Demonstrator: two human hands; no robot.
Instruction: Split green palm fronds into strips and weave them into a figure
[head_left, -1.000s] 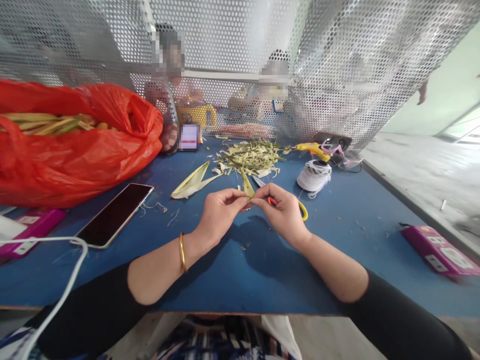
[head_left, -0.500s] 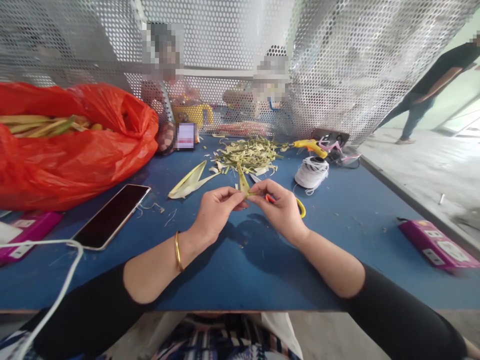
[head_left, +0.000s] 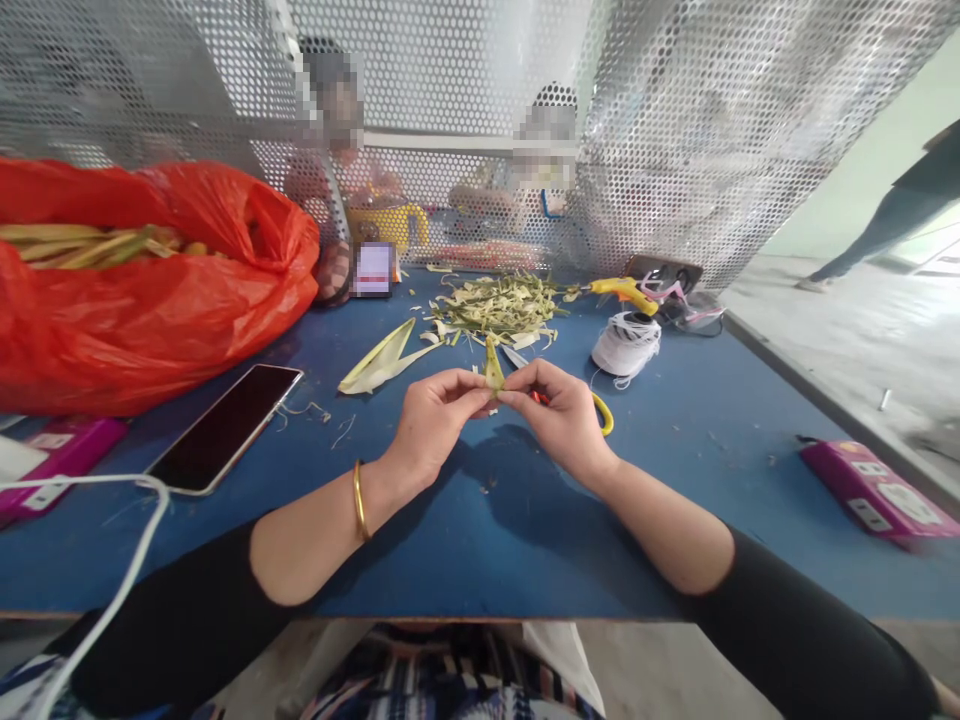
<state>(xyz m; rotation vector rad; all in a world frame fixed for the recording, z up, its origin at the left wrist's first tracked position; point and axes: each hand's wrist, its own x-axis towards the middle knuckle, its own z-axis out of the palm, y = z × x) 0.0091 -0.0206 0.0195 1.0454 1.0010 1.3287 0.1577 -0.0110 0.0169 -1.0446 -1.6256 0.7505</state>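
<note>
A small yellow-green leaf piece point(head_left: 493, 366) is pinched at its lower end between both hands, its narrow tip pointing away from me. My left hand point(head_left: 431, 425) grips it from the left with thumb and fingers. From the right, my right hand point(head_left: 561, 420) pinches the same end. Scissors point(head_left: 604, 413) with red and yellow handles lie partly hidden under my right hand. Beyond the hands is a heap of shredded leaf strips point(head_left: 499, 305). Left of the heap rests a pale split leaf point(head_left: 379, 362).
A red plastic bag point(head_left: 172, 330) of stalks and a phone point(head_left: 225, 428) lie at left. To the right are a white thread spool point(head_left: 626, 345), a yellow glue gun point(head_left: 624, 292), glasses and a purple box point(head_left: 877, 488). Perforated metal sheeting stands behind; a person is at far right.
Both hands keep their pinch on the leaf piece, whose upright part looks slightly shorter. The person at the far right has moved further right, partly out of view.
</note>
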